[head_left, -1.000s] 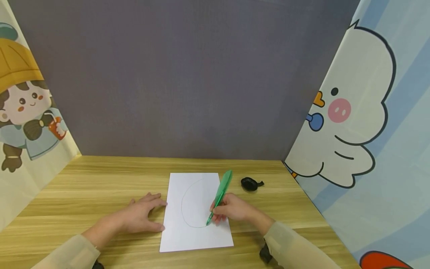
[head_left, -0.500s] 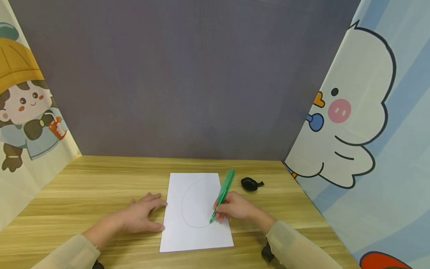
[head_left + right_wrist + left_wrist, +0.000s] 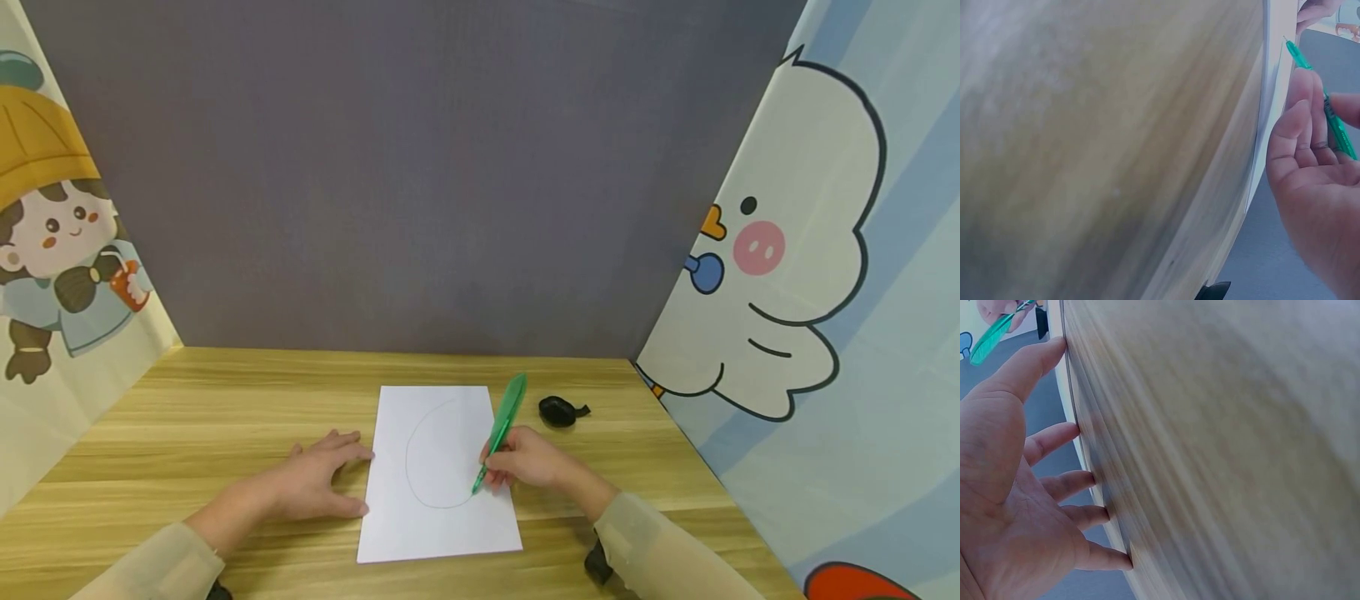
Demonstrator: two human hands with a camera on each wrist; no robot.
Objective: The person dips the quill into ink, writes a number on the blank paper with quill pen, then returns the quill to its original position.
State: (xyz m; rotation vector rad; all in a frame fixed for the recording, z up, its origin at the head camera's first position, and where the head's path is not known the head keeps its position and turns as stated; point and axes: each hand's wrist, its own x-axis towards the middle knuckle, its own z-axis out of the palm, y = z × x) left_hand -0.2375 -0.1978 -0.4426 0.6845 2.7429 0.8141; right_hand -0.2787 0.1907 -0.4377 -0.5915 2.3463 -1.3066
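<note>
A sheet of white paper [image 3: 420, 537] lies on the wooden table. My right hand [image 3: 527, 457] pinches a green pen [image 3: 501, 427] whose top is shaped like a feather or leaf. Its tip meets the lower right end of a thin curved line [image 3: 407, 467], which runs from the upper part of the sheet round the left and bottom. In the right wrist view the thumb presses on the pen [image 3: 1299, 56] against the fingers. My left hand [image 3: 315, 479] has its fingers spread, with thumb and a fingertip at the paper's left edge; in the left wrist view the fingertips touch the surface.
A small black object [image 3: 557, 411] with a short tail lies beyond my right hand, beside the paper. A dark grey panel [image 3: 405, 183] stands along the table's back edge. Cartoon-printed panels [image 3: 810, 250] flank it on both sides.
My right hand has moved the pen slightly right and away from me along the sheet. The drawn line has grown at its lower right end. The left hand has stayed still.
</note>
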